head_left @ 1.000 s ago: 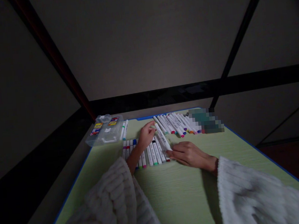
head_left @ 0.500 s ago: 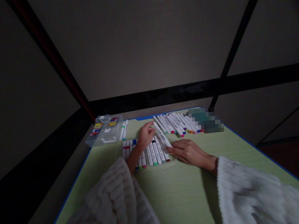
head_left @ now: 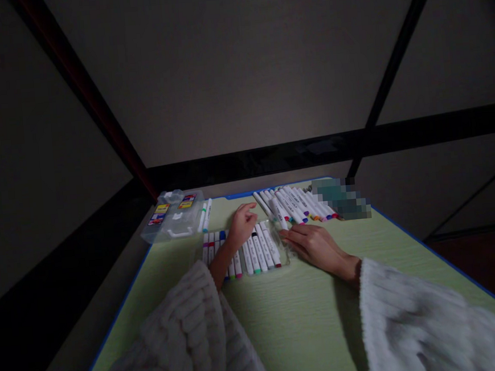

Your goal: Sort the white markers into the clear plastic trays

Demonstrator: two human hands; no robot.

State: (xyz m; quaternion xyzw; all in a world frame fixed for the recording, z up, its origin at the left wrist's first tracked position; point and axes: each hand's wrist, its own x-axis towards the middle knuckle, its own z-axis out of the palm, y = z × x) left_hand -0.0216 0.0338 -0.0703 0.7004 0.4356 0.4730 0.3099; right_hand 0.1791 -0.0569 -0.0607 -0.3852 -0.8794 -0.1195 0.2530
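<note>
My right hand pinches the lower end of a white marker, which tilts up and away just past the right part of a clear plastic tray. Empty, with its fingers curved and a little apart, my left hand hovers over the tray's far edge. White markers with coloured ends lie side by side in the tray. My left forearm hides some of those in the middle.
Behind my hands, a row of loose white markers lies on the pale green table. A clear lidded case rests at the far left, beside two markers. A blurred patch covers something at the far right.
The marker in my right hand has swung away from my left fingers, to the right and more upright. My left hand has let go of its far end and stayed in place.
</note>
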